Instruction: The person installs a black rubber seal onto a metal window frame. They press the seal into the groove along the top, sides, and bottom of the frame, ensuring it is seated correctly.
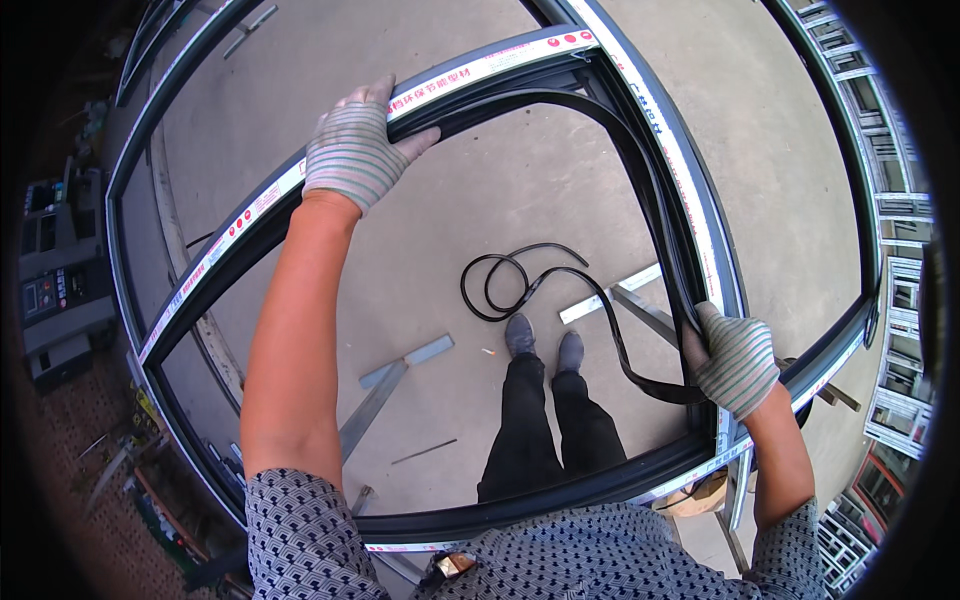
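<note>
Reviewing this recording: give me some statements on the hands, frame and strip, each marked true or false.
1. The left hand wears a striped glove. True.
2. The right hand is bare. False: it is gloved too.
3. Part of the black strip is looped near the shoes. True.
4. The left hand hangs free of the frame. False: it grips the frame.
5. Both shoes show through the frame's opening. True.

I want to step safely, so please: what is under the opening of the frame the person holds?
Through the frame, I see grey floor, metal stands, shoes and a looped black strip. Whatever lies directly beneath the frame's bars is covered.
</note>
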`<state>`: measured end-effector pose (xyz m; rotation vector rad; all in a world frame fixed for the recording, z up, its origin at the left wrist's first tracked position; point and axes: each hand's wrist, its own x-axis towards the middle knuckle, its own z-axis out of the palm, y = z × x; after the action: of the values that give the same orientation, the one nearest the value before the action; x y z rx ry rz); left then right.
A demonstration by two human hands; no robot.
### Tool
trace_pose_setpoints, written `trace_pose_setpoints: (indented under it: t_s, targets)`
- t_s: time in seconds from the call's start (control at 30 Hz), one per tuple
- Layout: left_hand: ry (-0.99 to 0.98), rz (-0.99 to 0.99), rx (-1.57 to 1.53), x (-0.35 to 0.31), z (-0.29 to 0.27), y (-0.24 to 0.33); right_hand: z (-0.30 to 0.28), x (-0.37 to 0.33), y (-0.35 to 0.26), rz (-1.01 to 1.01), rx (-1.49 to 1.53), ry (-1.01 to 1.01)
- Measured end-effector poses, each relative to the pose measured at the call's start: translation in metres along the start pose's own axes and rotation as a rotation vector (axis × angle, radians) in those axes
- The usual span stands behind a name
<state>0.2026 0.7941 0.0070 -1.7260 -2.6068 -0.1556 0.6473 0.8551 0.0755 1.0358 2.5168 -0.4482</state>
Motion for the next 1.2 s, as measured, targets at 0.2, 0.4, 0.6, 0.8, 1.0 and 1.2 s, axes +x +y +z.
trace_pose_setpoints:
  t_s: [0.2, 0.4, 0.6, 0.8, 1.0, 1.2]
  targets:
    - [0.075, 0.046, 0.022, -0.001, 0.008, -0.006, 0.004, 0.008, -0.002, 0.047, 0.037, 0.022]
    - [0.093, 0.044, 0.010, 0.000, 0.010, -0.006, 0.002, 0.014, -0.005, 0.020, -0.026, -0.002]
    - [0.124, 0.054, 0.030, 0.000, 0.012, -0.007, 0.009, 0.016, -0.004, -0.017, -0.039, 0.124]
    - [0.169, 0.059, 0.032, 0.000, 0.013, -0.006, 0.014, 0.017, -0.001, -0.047, -0.014, 0.209]
    - [0.112, 0.020, 0.041, 0.003, 0.009, -0.002, 0.020, 0.018, -0.002, -0.062, -0.029, 0.294]
    - [0.084, -0.007, 0.033, 0.004, 0.008, -0.001, 0.026, 0.020, -0.004, -0.120, -0.076, 0.430]
